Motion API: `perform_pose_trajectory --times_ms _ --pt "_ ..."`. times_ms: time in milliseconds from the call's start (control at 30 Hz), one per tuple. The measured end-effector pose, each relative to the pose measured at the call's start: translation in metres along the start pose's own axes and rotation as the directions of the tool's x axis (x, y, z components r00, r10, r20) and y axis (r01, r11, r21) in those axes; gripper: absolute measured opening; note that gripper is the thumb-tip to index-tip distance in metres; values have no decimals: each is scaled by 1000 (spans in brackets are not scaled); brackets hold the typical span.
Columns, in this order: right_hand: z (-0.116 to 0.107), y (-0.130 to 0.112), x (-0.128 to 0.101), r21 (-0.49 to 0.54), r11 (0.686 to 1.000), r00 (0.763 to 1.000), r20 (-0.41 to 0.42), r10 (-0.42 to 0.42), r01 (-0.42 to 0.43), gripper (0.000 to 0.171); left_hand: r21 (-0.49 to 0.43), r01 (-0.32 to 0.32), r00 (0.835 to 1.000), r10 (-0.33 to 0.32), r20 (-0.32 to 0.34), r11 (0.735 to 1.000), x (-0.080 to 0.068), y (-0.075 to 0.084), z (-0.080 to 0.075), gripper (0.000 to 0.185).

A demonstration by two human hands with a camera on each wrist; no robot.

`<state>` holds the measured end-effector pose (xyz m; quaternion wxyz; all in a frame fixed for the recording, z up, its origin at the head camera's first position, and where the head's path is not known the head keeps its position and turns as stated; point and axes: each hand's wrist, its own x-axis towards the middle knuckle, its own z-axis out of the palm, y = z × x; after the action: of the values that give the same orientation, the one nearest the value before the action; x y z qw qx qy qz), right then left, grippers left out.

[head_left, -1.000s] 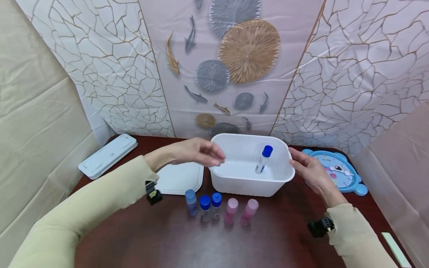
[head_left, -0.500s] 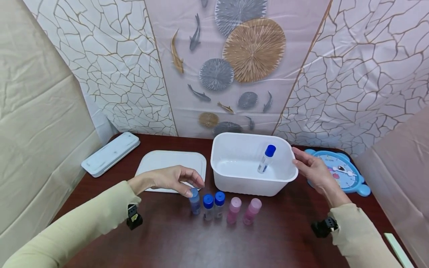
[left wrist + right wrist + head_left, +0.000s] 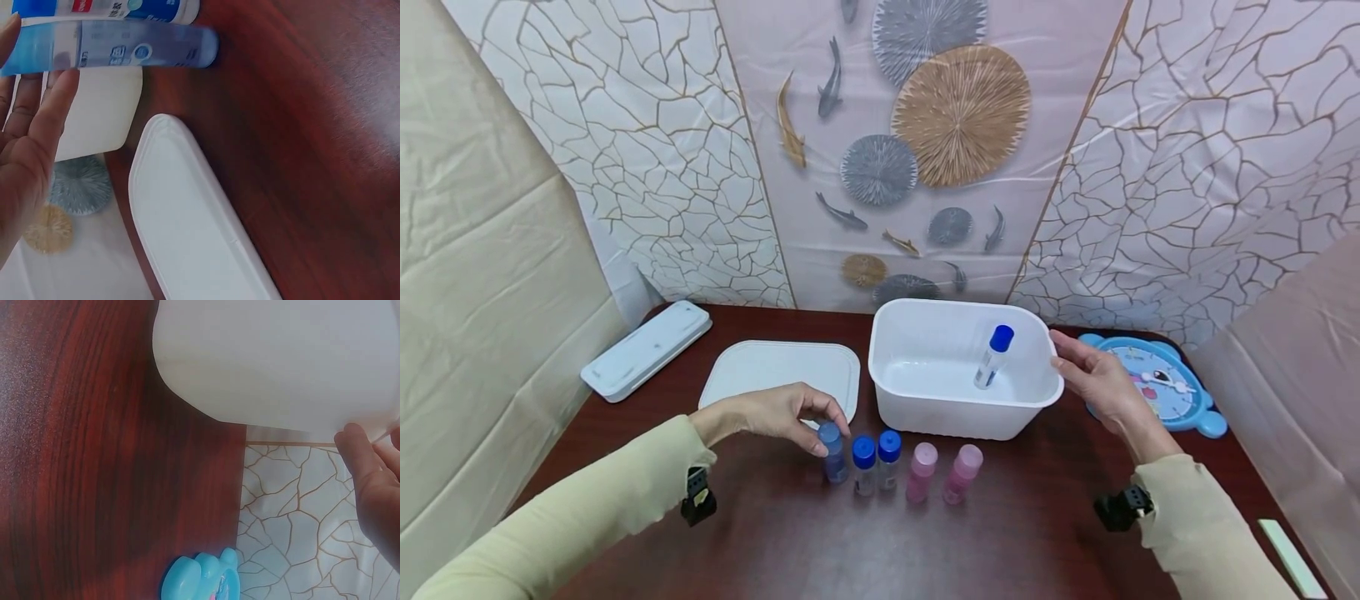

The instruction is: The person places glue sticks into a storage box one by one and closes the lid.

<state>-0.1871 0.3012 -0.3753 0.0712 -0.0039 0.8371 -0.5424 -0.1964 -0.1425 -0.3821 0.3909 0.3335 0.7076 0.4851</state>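
Observation:
My left hand (image 3: 782, 417) pinches the cap of a translucent blue glue bottle (image 3: 834, 458) between thumb and fingers. The bottle stands upright on the table, its printed label showing in the left wrist view (image 3: 134, 47). To its right are two clear glue bottles with dark blue caps (image 3: 864, 467) and two pink bottles (image 3: 921, 473). Against the right end of a white plastic bin (image 3: 955, 417) rests my right hand (image 3: 1101, 387), fingertips touching near the rim. One clear, blue-capped bottle (image 3: 992, 360) leans inside that bin.
Behind my left hand lies a flat white lid (image 3: 782, 362). A white pencil case (image 3: 647, 350) is at the back left, and a blue toy clock (image 3: 1157, 383) lies right of the bin. A pale green strip (image 3: 1292, 558) sits at the right edge.
From above the bin's left side, my left hand has come down and toward me to the blue bottle, and its fingers have closed about the cap. The right hand stays at the bin.

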Motion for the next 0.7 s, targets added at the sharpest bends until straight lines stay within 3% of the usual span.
perform_pose_trajectory --times_ms 167,267,400,533,700 --pt "0 -1 0 0 1000 1000 -3 16 -16 60 6 -16 1000 16 15 1000 -2 16 -15 33" --pt "0 -2 1 5 1000 1000 -2 18 -18 60 12 -24 1000 24 1 1000 -3 38 -31 35" --pt "-1 -2 1 6 1000 1000 -1 18 -18 60 49 -19 997 22 -77 999 2 75 -54 38" --pt "-1 -3 0 7 1000 1000 2 19 -19 60 -34 -24 982 17 -188 999 24 109 -65 39" --pt "0 -2 0 7 1000 1000 4 13 -13 61 -161 -36 943 -20 -332 986 71 131 -53 40"
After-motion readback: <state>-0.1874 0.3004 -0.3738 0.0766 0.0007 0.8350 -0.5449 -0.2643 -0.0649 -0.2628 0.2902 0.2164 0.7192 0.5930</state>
